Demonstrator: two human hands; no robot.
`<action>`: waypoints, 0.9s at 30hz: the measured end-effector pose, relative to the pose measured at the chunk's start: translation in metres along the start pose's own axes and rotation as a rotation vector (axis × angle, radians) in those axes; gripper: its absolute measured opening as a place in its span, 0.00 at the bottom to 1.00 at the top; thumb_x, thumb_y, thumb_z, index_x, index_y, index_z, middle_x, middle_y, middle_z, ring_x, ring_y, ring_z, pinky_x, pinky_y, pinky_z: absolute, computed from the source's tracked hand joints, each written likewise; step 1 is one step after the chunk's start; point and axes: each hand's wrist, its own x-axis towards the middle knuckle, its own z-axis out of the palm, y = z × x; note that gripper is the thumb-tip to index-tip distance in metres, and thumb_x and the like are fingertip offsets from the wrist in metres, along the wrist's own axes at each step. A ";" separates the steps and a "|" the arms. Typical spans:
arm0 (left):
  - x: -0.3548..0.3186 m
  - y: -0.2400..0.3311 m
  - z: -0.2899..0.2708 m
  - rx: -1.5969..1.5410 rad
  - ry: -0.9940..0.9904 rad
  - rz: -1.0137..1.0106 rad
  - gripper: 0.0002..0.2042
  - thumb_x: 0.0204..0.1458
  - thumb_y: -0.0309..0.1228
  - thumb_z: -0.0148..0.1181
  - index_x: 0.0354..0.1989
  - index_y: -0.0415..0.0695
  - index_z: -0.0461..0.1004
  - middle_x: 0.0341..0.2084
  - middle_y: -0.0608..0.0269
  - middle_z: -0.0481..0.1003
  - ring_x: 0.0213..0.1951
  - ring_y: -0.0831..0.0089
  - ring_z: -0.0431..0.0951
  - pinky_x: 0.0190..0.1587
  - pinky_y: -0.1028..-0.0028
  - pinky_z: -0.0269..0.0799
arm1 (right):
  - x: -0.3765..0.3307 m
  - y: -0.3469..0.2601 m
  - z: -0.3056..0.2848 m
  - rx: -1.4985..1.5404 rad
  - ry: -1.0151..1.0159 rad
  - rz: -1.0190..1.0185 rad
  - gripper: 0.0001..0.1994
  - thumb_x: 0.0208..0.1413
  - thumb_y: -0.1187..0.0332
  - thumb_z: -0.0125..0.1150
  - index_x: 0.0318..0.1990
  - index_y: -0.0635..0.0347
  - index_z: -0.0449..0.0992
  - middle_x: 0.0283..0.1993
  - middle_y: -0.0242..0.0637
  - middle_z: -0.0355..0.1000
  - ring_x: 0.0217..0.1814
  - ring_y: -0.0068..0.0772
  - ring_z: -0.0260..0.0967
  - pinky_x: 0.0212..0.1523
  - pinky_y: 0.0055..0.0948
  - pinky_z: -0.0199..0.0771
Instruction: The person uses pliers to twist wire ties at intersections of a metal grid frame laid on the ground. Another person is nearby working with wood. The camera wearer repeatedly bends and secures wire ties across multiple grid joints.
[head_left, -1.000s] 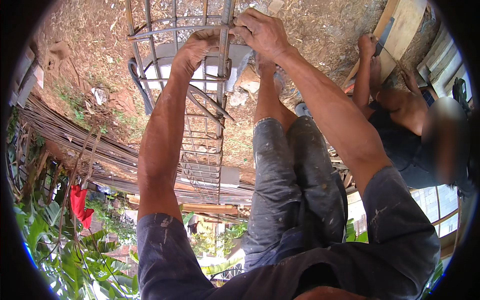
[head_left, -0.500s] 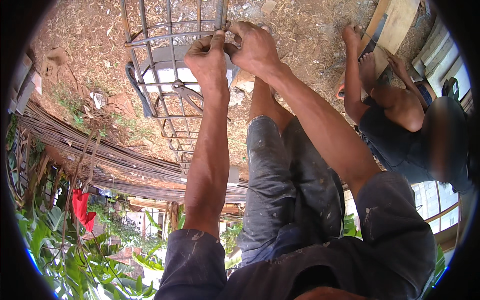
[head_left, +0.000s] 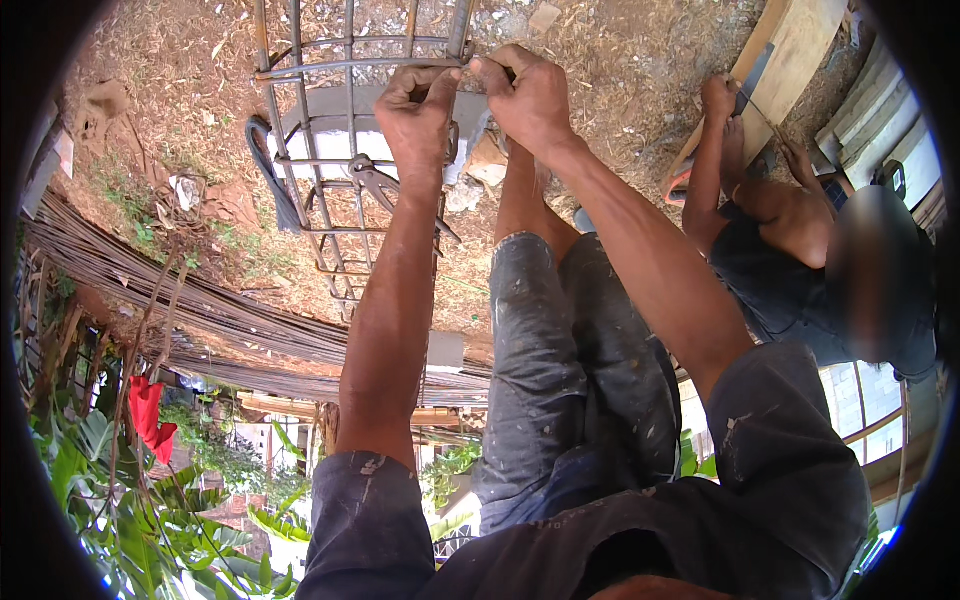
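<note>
Both hands pinch thin wire at a stirrup of the rebar cage, left hand beside right hand; the cage's long axis runs away from the person toward the picture's top.

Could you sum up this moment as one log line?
left hand: gripping rebar cage | right hand: same bar | pliers: resting on cage

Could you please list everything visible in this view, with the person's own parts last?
rebar cage: one, grey-brown, on the ground ahead
pliers: one, dark, resting in the cage
loose bars: a bundle, rusty, left of the cage
wooden board: one, pale, upper right
co-worker: one, dark shirt, at the right
red flower: one, lower left
left hand: gripping the cage's top bar
right hand: pinching at the same bar
</note>
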 end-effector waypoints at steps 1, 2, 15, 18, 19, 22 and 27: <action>-0.001 -0.004 0.004 0.003 0.014 0.084 0.04 0.46 0.19 0.67 0.26 0.35 0.77 0.27 0.61 0.76 0.30 0.76 0.72 0.32 0.78 0.67 | -0.001 0.000 0.000 0.060 0.001 0.081 0.10 0.56 0.63 0.60 0.32 0.60 0.79 0.27 0.44 0.75 0.26 0.39 0.71 0.38 0.39 0.66; -0.003 -0.007 0.007 0.009 0.044 0.122 0.04 0.45 0.19 0.67 0.26 0.34 0.77 0.28 0.60 0.76 0.30 0.76 0.73 0.32 0.77 0.67 | -0.003 0.006 0.001 0.163 -0.004 0.078 0.09 0.56 0.64 0.61 0.34 0.61 0.79 0.25 0.40 0.74 0.26 0.32 0.69 0.33 0.34 0.66; -0.003 -0.009 0.008 0.151 0.107 0.270 0.04 0.42 0.17 0.67 0.25 0.34 0.78 0.28 0.56 0.75 0.31 0.70 0.74 0.34 0.74 0.71 | 0.015 -0.040 -0.025 -0.314 -0.100 -0.145 0.07 0.55 0.69 0.58 0.35 0.61 0.78 0.34 0.47 0.76 0.34 0.48 0.74 0.40 0.41 0.73; -0.002 -0.007 0.013 0.167 0.094 0.270 0.03 0.43 0.18 0.67 0.27 0.33 0.79 0.29 0.56 0.76 0.31 0.71 0.75 0.33 0.75 0.71 | 0.036 -0.016 -0.032 -0.379 -0.231 0.042 0.10 0.56 0.65 0.55 0.34 0.62 0.79 0.34 0.50 0.76 0.32 0.51 0.73 0.40 0.41 0.73; -0.001 -0.012 0.012 0.149 0.082 0.255 0.03 0.45 0.19 0.66 0.28 0.33 0.79 0.30 0.57 0.76 0.31 0.73 0.75 0.32 0.75 0.71 | 0.037 -0.004 -0.032 -0.387 -0.306 0.072 0.12 0.56 0.64 0.54 0.34 0.62 0.80 0.35 0.52 0.76 0.31 0.53 0.73 0.39 0.42 0.73; -0.001 -0.010 0.009 0.144 0.077 0.255 0.04 0.46 0.20 0.67 0.29 0.32 0.79 0.30 0.58 0.76 0.31 0.74 0.75 0.32 0.76 0.70 | 0.002 0.012 -0.031 -0.022 -0.337 0.042 0.14 0.57 0.62 0.54 0.36 0.64 0.81 0.32 0.50 0.76 0.28 0.44 0.73 0.35 0.38 0.72; -0.007 -0.005 0.005 0.161 0.133 0.156 0.04 0.43 0.22 0.67 0.28 0.35 0.80 0.30 0.52 0.76 0.32 0.64 0.77 0.34 0.70 0.73 | -0.010 0.000 -0.044 0.372 -0.545 0.341 0.19 0.63 0.58 0.50 0.42 0.68 0.78 0.27 0.39 0.71 0.30 0.29 0.67 0.35 0.31 0.69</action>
